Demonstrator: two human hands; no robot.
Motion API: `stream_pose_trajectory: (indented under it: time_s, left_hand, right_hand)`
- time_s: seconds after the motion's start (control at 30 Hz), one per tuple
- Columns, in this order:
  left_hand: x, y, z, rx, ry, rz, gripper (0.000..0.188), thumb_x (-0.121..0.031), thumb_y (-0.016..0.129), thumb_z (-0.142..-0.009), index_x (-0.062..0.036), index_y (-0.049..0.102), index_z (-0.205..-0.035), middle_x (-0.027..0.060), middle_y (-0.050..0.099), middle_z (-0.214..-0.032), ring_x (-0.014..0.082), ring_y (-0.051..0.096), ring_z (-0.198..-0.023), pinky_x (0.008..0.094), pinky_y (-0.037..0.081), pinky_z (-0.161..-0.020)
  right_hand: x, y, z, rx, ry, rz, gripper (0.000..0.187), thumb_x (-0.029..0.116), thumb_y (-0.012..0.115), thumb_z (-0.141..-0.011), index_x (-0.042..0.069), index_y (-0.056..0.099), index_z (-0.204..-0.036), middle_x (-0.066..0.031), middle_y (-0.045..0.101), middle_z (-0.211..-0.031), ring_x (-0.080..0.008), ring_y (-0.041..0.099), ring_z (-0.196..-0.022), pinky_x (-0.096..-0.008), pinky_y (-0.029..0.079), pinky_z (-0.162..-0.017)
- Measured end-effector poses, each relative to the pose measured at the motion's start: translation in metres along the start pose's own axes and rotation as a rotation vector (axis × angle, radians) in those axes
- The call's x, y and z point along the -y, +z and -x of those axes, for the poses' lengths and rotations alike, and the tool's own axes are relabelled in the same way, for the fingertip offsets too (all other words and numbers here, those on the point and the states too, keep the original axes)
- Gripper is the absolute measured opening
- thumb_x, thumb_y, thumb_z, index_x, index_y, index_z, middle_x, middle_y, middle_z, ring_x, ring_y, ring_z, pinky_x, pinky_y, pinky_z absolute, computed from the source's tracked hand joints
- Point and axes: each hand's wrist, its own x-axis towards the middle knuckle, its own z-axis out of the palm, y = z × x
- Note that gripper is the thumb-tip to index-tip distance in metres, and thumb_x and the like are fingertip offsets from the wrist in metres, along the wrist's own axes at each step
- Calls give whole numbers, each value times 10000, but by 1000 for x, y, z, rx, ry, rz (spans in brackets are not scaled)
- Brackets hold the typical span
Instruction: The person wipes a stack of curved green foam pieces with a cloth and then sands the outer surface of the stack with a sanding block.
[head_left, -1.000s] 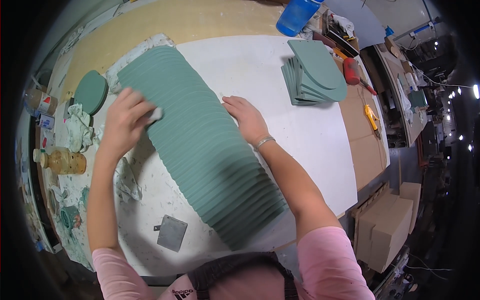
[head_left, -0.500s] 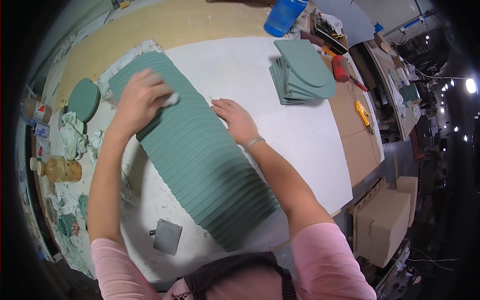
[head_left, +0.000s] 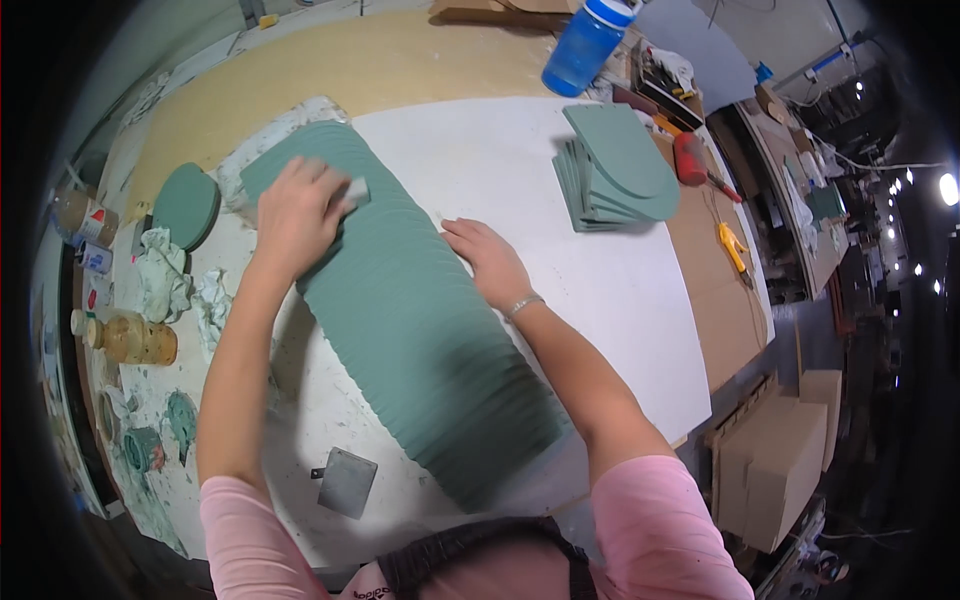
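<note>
A long row of green, thin panels stands packed side by side, running from the far left toward my body. Over its far part, my left hand is closed around a small pale grey-white block, which sits at the panels' upper edges. The fingers are a little smeared by motion. My right hand lies against the row's right side, fingers stretched out and holding nothing; a bracelet circles that wrist.
On the white board at right rests a stack of green rounded panels. Beyond are a blue bottle, a red mallet and a yellow-handled tool. At left: a green disc, crumpled rags, an amber jar. A grey metal plate lies nearer.
The whole view has shifted slightly, with things lower and farther right. My left hand still grips the block over the row's far part. My right hand stays at the row's side.
</note>
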Motion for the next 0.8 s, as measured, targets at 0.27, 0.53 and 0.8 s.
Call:
stream_pose_trajectory:
  time_s: [0.27, 0.53, 0.8]
  left_hand:
    - [104, 2, 5, -29, -605, -72, 236, -291, 703, -896, -80, 732, -997, 125, 702, -1024, 320, 647, -994, 423, 510, -826]
    - [115, -3, -11, -93, -417, -109, 210, -243, 714, -880, -64, 704, -990, 130, 679, -960, 332, 637, -921, 421, 501, -807]
    - [130, -1, -2, 39, -267, 154, 244, -38, 745, -802, -27, 656, -1028, 136, 627, -987, 328, 613, -943, 402, 493, -827]
  right_hand:
    - [0, -6, 3, 1, 31, 26, 410, 266, 670, -868, 104, 661, -1244, -44, 605, -1398, -281, 519, -1320, -399, 459, -1081]
    - [2, -6, 1, 1, 25, 20, 411, 271, 672, -872, 100, 659, -1245, -44, 607, -1395, -286, 518, -1317, -400, 464, -1073]
    - [0, -7, 3, -2, 40, 15, 419, 256, 678, -863, 101, 656, -1251, -48, 604, -1398, -282, 519, -1318, -398, 461, -1078]
